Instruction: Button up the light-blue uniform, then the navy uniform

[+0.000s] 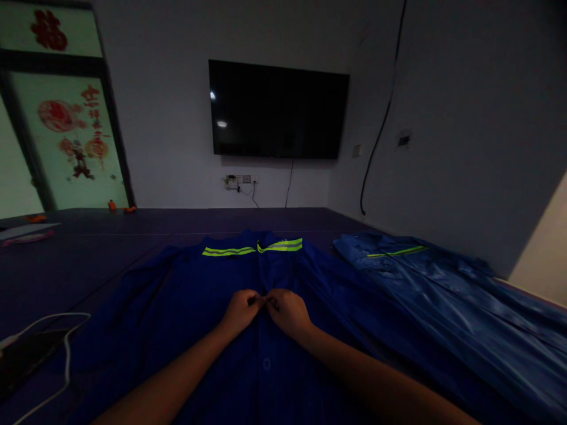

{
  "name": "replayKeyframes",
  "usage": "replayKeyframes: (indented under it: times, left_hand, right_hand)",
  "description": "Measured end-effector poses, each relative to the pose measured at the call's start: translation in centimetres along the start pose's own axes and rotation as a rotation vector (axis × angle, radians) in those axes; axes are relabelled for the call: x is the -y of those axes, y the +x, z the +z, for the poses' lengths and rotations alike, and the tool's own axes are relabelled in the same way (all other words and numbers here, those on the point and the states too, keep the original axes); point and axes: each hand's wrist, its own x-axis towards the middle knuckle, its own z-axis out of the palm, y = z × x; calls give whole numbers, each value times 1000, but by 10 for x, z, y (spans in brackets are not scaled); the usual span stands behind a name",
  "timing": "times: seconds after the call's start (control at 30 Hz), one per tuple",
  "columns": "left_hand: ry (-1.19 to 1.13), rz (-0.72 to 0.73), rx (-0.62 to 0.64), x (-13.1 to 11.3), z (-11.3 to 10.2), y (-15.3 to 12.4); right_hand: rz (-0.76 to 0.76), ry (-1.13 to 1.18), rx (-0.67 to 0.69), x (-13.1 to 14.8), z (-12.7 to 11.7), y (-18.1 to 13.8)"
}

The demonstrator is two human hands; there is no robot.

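A dark blue work jacket (199, 295) with yellow-green reflective strips across the chest lies spread out, front side up. My left hand (242, 308) and my right hand (287, 310) meet at its front placket, fingertips pinched close together on the fabric. Whether a button sits between the fingers is hidden. Below the hands, a round button (266, 363) shows on the placket. To the right lies a second, lighter blue jacket (425, 289) with a thin yellow-green strip.
At the left are a dark device (31, 360) and a white cable (67, 354). Small orange objects (112, 205) rest near the glass door (80, 136). A television (279, 109) hangs on the far wall, and a black cable (381, 130) dangles at the right.
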Motion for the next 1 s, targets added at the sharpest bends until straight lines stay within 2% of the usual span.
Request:
replayKeyframes:
  times: [0.23, 0.47, 0.7, 0.87, 1.0]
  left_hand:
    - [-27, -32, -12, -6, -2, -9]
    - [35, -48, 39, -17, -2, -43]
    - [19, -80, 82, -25, -2, -75]
    - [-14, -115, 120, -29, 0, -83]
    - [-35, -162, 143, -34, -2, -86]
  right_hand:
    - [27, 47, -23, -3, -1, 0]
    - [22, 154, -33, 0, -3, -6]
    - [-65, 223, 70, 12, 1, -42]
    - [-104, 272, 118, 10, -4, -68]
    - [-180, 293, 155, 9, -14, -76]
